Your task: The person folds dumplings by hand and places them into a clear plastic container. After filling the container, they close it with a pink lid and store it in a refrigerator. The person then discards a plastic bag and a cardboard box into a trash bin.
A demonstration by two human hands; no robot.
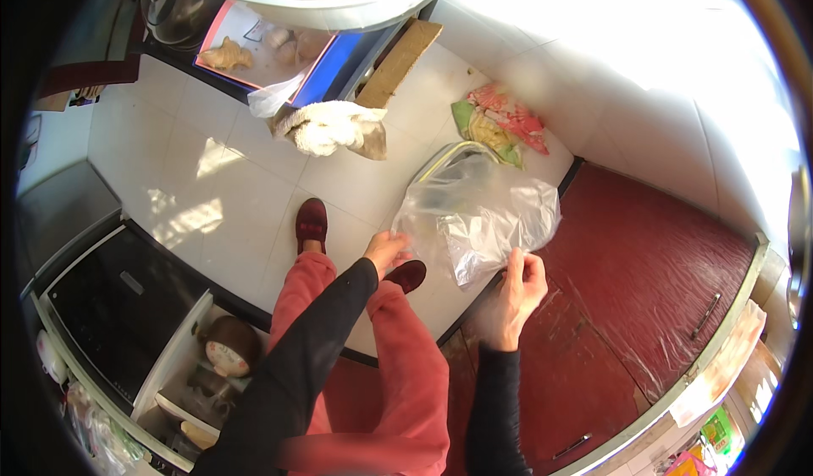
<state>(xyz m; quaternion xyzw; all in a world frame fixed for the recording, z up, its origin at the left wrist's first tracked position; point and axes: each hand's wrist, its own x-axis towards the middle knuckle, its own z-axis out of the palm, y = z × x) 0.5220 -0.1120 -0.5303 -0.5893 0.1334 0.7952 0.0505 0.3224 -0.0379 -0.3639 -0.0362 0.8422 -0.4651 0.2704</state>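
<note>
A clear plastic bag [489,215] is spread between my two hands, crumpled and catching the light. At its left edge, my left hand [386,252] pinches the film. My right hand [524,288] grips its near right edge between thumb and fingers. Behind the bag stands a container with a yellow rim [454,152], probably a bin; the film hides most of it. Just beyond, a crumpled pink, green and yellow cloth [502,120] lies on the tiled floor by the wall.
Red cabinet doors [648,273] are at my right. Ahead, a blue box [327,63] holds ginger [225,55] and other produce under a white basin [317,6]. A cream towel [333,125] hangs there. At left are a black appliance front [127,298] and shelves with a pot [228,349].
</note>
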